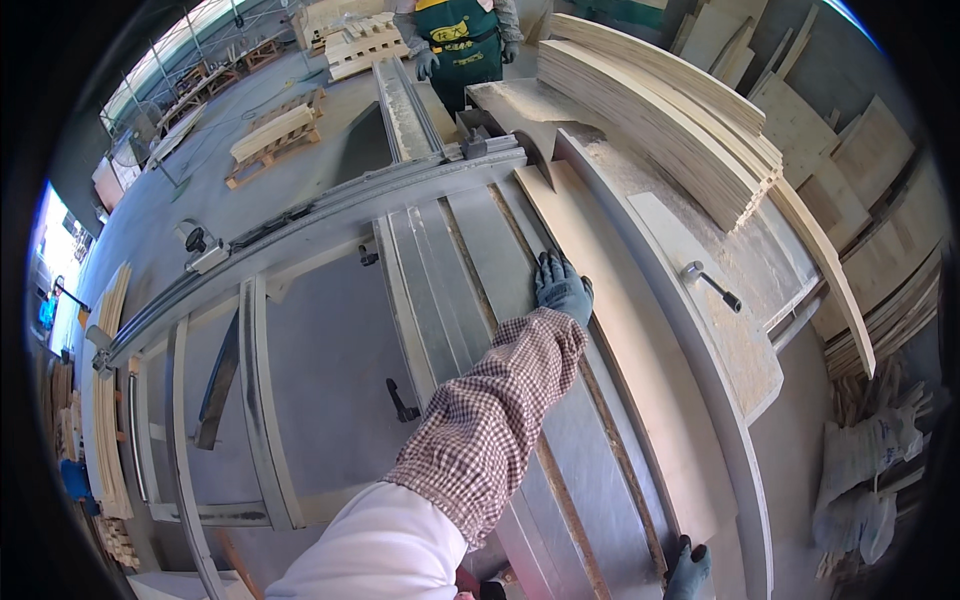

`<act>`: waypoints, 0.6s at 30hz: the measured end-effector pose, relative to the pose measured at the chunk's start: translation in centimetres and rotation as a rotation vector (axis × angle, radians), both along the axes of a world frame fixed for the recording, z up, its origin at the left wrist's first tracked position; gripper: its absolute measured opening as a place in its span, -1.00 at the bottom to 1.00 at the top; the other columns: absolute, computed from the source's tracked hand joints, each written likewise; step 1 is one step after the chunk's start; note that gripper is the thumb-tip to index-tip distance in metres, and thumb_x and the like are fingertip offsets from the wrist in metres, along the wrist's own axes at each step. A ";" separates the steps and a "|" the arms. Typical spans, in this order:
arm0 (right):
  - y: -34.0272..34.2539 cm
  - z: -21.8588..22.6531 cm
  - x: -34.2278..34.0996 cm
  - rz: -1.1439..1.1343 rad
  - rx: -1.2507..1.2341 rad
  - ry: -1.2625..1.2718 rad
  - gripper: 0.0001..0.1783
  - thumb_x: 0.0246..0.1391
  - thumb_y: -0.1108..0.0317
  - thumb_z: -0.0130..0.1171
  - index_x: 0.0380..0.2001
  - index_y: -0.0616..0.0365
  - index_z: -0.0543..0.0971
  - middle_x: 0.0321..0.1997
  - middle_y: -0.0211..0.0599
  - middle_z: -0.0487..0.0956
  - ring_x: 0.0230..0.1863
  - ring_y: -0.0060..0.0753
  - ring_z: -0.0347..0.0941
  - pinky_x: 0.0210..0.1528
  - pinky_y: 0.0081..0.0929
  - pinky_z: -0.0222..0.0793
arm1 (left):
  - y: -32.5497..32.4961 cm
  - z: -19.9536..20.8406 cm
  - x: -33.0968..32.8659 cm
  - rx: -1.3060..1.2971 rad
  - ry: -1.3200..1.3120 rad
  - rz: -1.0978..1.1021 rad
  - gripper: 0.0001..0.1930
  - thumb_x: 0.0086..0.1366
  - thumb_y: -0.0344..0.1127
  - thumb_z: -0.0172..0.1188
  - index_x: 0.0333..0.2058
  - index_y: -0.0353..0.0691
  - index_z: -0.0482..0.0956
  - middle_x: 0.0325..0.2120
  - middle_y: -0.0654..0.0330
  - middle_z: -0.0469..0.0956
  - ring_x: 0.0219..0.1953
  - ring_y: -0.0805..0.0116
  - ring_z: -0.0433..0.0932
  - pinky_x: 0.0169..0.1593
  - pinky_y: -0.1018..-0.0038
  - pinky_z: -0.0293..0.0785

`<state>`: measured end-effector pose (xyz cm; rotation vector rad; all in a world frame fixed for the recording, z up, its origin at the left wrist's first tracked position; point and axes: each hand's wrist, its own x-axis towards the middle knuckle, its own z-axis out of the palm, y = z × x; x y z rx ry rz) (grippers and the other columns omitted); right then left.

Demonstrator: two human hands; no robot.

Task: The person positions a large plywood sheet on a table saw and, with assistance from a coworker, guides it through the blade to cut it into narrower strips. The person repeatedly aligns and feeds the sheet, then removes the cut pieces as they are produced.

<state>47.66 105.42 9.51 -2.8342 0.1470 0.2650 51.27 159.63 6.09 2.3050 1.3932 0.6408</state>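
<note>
A long pale wooden board (625, 310) lies on the metal table (487, 265) of a panel saw, beside a long straight fence (655, 260). Its far end reaches the dark curved blade guard (537, 150). My left hand (565, 290), in a blue-grey glove, rests with fingers stretched out at the board's left edge. A checked sleeve covers that forearm. At the lower edge, my right hand (688, 572), gloved alike, is partly cut off; its visible fingers close on the board's near end.
Beyond the saw stands a person in a green apron (460, 45). Stacked curved wooden strips (660, 125) lie right of the fence. A lever handle (712, 285) sticks up from the fence plate. Left is an open metal frame (262, 400); farther off, a pallet with boards (275, 135).
</note>
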 end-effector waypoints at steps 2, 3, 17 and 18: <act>8.1 -2.8 3.7 -0.031 0.158 -0.014 -0.57 0.00 0.02 0.13 -0.28 0.20 0.52 -0.42 -0.21 0.55 -0.51 -0.36 0.45 -0.52 -0.40 0.37 | 8.6 1.2 1.6 0.004 0.023 0.024 -0.33 0.22 -0.01 -0.14 0.17 -0.40 0.10 0.25 -0.08 -0.01 0.31 0.04 -0.10 0.31 0.20 -0.22; 10.6 -3.1 4.2 -0.081 0.223 -0.028 -0.60 -0.02 0.10 0.16 -0.25 0.22 0.48 -0.35 -0.21 0.51 -0.41 -0.35 0.44 -0.44 -0.32 0.42 | 10.5 0.6 1.7 -0.029 0.045 0.018 -0.32 0.23 0.02 -0.17 0.19 -0.39 0.07 0.25 -0.07 -0.04 0.31 0.05 -0.12 0.32 0.21 -0.26; 26.2 -0.7 5.8 -0.043 0.313 -0.197 -0.64 -0.12 0.21 0.30 -0.55 0.27 0.40 -0.65 -0.38 0.32 -0.68 -0.48 0.25 -0.75 -0.46 0.21 | 19.7 -1.2 3.9 -0.073 0.127 -0.017 -0.38 0.30 0.04 -0.34 0.20 -0.27 0.10 0.25 -0.01 0.02 0.31 0.09 -0.08 0.33 0.23 -0.31; 26.5 -0.9 6.1 -0.035 0.301 -0.204 -0.64 -0.12 0.20 0.30 -0.54 0.27 0.41 -0.65 -0.38 0.33 -0.68 -0.49 0.25 -0.75 -0.46 0.21 | 19.6 -1.1 4.0 -0.069 0.112 -0.024 -0.38 0.30 0.03 -0.34 0.20 -0.28 0.10 0.24 -0.01 0.03 0.31 0.08 -0.08 0.33 0.23 -0.31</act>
